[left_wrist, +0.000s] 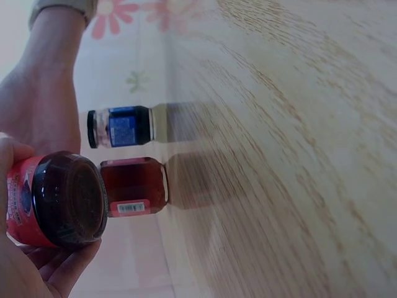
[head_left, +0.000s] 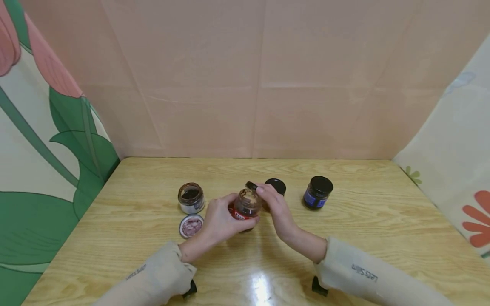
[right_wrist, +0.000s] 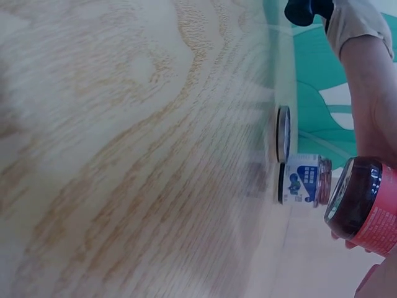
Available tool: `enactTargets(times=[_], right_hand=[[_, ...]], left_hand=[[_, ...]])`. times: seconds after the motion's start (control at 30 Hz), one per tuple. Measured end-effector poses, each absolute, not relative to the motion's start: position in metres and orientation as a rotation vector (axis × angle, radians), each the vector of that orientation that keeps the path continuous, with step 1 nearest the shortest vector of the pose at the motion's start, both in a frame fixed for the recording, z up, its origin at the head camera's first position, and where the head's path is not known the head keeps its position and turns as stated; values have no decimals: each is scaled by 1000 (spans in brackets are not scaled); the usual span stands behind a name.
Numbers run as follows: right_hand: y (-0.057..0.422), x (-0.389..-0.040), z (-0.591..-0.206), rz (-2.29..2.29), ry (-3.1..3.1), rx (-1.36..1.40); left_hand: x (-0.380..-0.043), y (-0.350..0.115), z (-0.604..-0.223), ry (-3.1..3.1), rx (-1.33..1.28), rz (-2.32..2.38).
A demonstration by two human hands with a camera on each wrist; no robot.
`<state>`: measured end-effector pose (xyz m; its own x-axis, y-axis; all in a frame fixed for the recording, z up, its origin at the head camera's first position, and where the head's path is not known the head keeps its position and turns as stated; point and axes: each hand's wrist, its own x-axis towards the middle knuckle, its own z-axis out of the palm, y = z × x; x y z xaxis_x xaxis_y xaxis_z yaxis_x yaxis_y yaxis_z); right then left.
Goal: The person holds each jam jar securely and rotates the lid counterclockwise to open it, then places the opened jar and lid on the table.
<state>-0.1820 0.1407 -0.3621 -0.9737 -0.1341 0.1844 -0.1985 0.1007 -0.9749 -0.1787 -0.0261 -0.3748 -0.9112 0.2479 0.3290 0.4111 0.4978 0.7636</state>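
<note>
My left hand (head_left: 222, 220) grips a glass jar (head_left: 248, 205) with a red label, tilted with its mouth toward the head camera. Brown residue coats the inside of its neck. In the left wrist view the dark glass base of this jar (left_wrist: 77, 202) shows, raised above the table. A black lid (head_left: 251, 185) is pinched by my right hand (head_left: 278, 212), tipped on edge at the far side of the jar's mouth. My right fingers are mostly hidden behind the lid and jar.
Left of my hands stands an uncapped white-labelled jar (head_left: 191, 203), with its lid (head_left: 191, 226) lying inside-up in front. A black-capped jar (head_left: 275, 185) stands behind my right hand. Farther right is a blue-labelled jar (head_left: 317, 193) with a black cap. The wooden table (head_left: 363, 238) meets a draped backdrop.
</note>
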Motion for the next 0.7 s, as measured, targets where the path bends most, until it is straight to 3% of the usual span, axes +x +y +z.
enactTargets(times=[0.7], right_hand=[[133, -179, -366, 2503, -1970, 18]], left_hand=[[-181, -34, -375, -2523, -506, -1385]])
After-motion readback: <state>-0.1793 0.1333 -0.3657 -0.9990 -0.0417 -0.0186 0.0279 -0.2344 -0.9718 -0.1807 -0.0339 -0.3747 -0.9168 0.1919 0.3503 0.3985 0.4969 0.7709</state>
